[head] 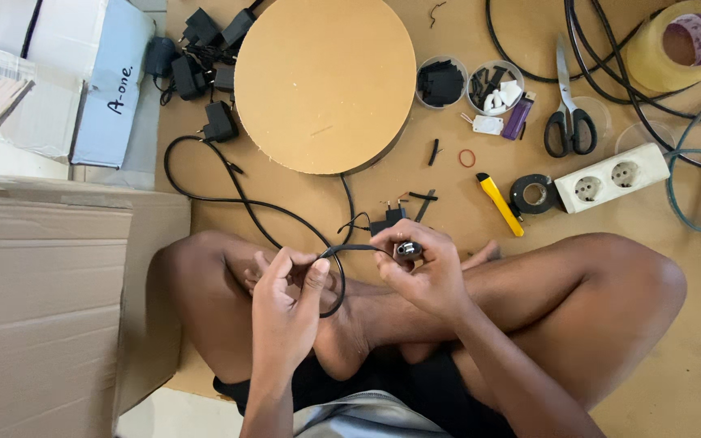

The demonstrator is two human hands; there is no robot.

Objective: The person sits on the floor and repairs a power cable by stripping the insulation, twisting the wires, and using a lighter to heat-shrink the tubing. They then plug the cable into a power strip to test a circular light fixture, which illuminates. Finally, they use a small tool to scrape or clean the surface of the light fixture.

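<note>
I sit cross-legged on a brown floor. My left hand (285, 296) pinches a black cable (241, 199) between thumb and fingers, just above my lap. My right hand (423, 272) holds a small silver and black lighter-like object (408, 250) close to the cable's short stretch between both hands. The cable loops under my left hand and runs away to a black power adapter (221, 123). Another small black adapter (389, 218) lies just beyond my right hand.
A round brown board (324, 81) lies ahead. Right of it are two small round containers (466, 83), scissors (568, 105), a yellow cutter (501, 203), black tape (535, 195), a white socket strip (610, 178), a big tape roll (683, 45). Cardboard boxes (42, 308) stand left.
</note>
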